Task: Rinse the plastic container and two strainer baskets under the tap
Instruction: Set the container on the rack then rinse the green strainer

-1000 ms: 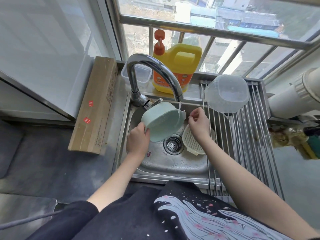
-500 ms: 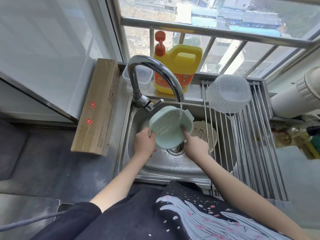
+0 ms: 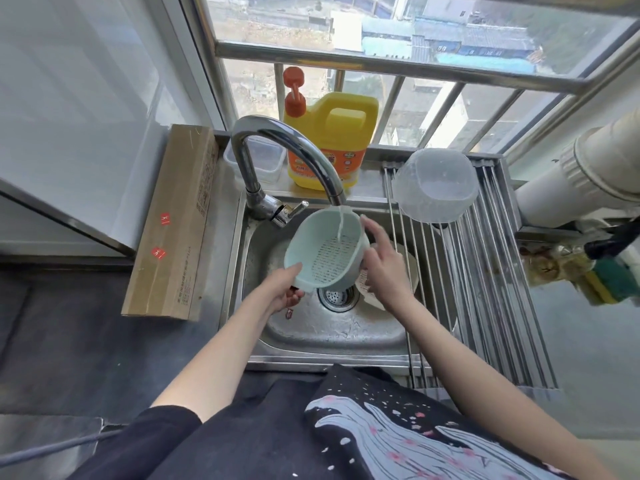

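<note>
**Green strainer under the running tap**

My left hand [image 3: 282, 289] grips the near rim of the green strainer basket [image 3: 325, 251], tilted under the tap [image 3: 287, 157]. My right hand [image 3: 381, 268] rests against its far side, fingers loosely spread. Behind that hand lies the white strainer basket [image 3: 408, 271]; beyond it, the plastic container [image 3: 436, 185].

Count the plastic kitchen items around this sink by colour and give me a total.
Green: 1, strainer
Cream: 1, strainer
Clear: 2, bowl, box
Yellow: 1, jug
Total: 5
</note>
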Action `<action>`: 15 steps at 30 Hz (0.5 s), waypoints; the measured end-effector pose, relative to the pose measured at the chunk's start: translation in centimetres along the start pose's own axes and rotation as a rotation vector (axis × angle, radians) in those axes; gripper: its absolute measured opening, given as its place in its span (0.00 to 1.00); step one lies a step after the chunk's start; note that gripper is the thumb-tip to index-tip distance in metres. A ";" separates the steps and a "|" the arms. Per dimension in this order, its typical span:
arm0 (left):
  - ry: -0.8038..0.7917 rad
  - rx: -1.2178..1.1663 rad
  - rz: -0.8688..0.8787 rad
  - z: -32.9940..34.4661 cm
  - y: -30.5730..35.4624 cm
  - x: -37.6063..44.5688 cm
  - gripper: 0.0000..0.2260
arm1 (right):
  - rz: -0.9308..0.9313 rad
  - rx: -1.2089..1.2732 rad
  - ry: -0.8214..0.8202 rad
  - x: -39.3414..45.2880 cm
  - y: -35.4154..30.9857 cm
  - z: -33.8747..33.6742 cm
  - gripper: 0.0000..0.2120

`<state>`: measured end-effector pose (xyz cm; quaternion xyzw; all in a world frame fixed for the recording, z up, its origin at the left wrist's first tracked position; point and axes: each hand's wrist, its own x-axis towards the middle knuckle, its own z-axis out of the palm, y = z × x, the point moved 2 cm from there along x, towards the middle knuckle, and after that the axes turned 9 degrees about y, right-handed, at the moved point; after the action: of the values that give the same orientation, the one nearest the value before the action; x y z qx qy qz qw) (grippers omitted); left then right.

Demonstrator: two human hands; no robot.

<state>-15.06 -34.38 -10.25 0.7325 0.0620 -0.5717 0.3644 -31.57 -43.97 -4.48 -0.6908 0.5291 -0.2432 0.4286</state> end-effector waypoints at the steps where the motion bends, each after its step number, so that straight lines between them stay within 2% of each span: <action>1: -0.013 0.016 -0.005 0.0 0.1 0.1 0.12 | 0.066 0.085 0.082 0.5 0.1 -0.3 0.21; 3: -0.033 0.052 -0.002 0.0 0.3 0.3 0.12 | 0.167 0.109 0.189 1.8 0.5 -1.0 0.22; 5: -0.055 0.122 0.041 -0.1 0.6 0.0 0.12 | 0.206 -0.076 0.172 3.2 0.8 -1.7 0.21; 7: -0.057 0.224 0.108 -0.1 1.0 -0.5 0.12 | 0.209 -0.230 0.059 4.7 1.1 -2.0 0.19; 11: 0.001 0.451 0.264 -0.4 1.9 -1.1 0.14 | 0.208 -0.340 -0.311 5.7 0.9 -1.3 0.18; 13: 0.007 0.485 0.307 -0.4 2.4 -1.3 0.15 | 0.106 -0.482 -0.438 5.4 0.6 -0.5 0.19; 15: 0.002 0.477 0.334 -0.5 2.8 -1.6 0.16 | -0.048 -0.704 -0.454 5.1 0.0 0.3 0.19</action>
<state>-13.81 -35.60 -7.54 0.7980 -0.1951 -0.5017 0.2710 -29.75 -48.67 -5.24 -0.8433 0.4558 0.1011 0.2662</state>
